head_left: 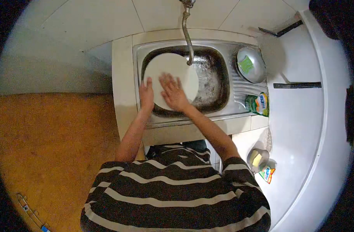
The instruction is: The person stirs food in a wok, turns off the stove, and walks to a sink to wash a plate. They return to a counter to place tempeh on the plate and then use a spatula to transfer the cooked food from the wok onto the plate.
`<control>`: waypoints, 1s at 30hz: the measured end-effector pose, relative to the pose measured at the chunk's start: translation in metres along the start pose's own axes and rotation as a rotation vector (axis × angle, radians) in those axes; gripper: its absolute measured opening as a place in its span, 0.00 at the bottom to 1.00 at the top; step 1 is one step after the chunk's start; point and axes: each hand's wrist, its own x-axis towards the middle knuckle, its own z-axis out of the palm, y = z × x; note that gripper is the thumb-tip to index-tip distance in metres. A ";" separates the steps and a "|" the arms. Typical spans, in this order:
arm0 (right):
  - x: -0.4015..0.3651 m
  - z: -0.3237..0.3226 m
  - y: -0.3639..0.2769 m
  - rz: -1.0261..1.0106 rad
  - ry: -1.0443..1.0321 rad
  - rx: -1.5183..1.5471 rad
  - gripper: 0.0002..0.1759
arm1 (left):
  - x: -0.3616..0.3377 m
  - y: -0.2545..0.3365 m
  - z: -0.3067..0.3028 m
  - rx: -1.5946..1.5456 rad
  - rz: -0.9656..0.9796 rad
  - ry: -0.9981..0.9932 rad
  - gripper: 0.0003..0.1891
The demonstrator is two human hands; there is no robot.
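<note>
A large round white plate (188, 83) rests inside the metal sink (223, 83), filling its left side. My left hand (147, 96) grips the plate's left rim, thumb towards the top face; the other fingers are partly hidden. Lying on the plate's face is my right hand (173, 93), palm down with its fingers spread and slightly blurred. Above the sink, a curved tap (187, 34) reaches down to the plate's upper right edge. No running water can be made out.
On the ridged drainboard at right stand a metal bowl (258, 71) holding a green sponge (245, 64), and a green detergent pouch (257, 103). Lower right, another bowl (265, 154) with a yellow sponge (256, 159) sits beside a second pouch (267, 174).
</note>
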 end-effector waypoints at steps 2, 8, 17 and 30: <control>0.027 -0.007 0.005 0.008 0.075 -0.029 0.34 | 0.001 -0.027 0.005 0.002 0.120 -0.072 0.27; -0.003 -0.012 0.093 0.398 0.163 -0.245 0.40 | -0.001 -0.031 0.007 -0.075 -0.049 -0.135 0.27; -0.083 -0.051 0.090 0.997 0.197 1.785 0.36 | 0.014 -0.004 0.030 -0.017 -0.111 -0.250 0.29; -0.105 -0.035 0.063 0.925 0.533 1.126 0.21 | 0.026 -0.020 0.176 0.830 0.824 -0.175 0.30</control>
